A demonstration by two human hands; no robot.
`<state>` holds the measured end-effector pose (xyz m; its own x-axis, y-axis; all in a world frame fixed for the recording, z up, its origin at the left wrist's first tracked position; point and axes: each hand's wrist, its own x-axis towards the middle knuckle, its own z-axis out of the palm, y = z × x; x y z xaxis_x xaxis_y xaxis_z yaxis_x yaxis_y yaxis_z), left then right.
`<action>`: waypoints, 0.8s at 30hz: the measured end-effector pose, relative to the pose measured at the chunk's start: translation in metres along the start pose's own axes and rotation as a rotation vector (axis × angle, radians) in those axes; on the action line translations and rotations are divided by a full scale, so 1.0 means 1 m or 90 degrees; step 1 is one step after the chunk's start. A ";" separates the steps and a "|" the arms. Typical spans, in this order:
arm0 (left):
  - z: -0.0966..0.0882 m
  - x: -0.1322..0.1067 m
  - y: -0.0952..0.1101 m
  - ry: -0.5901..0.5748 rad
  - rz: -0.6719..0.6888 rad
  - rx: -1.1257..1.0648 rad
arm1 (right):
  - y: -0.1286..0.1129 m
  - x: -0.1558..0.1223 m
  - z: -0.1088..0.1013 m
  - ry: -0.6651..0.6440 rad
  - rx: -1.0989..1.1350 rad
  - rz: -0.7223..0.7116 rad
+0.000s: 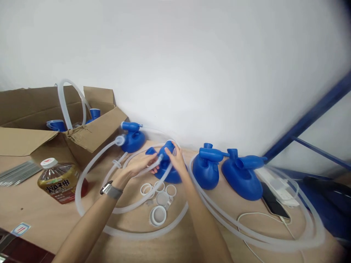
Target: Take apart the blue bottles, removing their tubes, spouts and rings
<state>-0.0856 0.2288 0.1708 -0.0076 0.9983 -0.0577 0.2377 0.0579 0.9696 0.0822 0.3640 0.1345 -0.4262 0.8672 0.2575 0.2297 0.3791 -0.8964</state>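
Note:
In the middle of the table, a blue plastic bottle [171, 176] stands behind my hands. A blue funnel-like piece [166, 150] sits over it, its narrow end joined to or touching a translucent hose [149, 167]. My right hand [176, 157] is closed around the funnel-like piece from the right. My left hand [142, 163] has its fingers closed on the hose near that narrow end. A small blue piece [150, 151] shows just behind the left fingers. In front of the bottle lie several white rings [171, 190] and round white caps [158, 215].
More blue bottles stand at left [132, 141] and right [205, 171], with coiled hoses [263, 241]. Further left are an open cardboard box [95, 133], a drink bottle [61, 184] and metal rods [19, 172]. A phone [274, 202] and cable lie right. A wall rises behind.

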 end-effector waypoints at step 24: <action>0.016 -0.002 0.027 0.172 0.047 0.270 | -0.013 -0.016 0.008 0.078 -0.067 0.017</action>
<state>-0.0631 0.2285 0.1933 -0.2129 0.9690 0.1253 0.6202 0.0349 0.7837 0.0786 0.3428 0.1394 -0.3098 0.9080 0.2821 0.3324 0.3814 -0.8626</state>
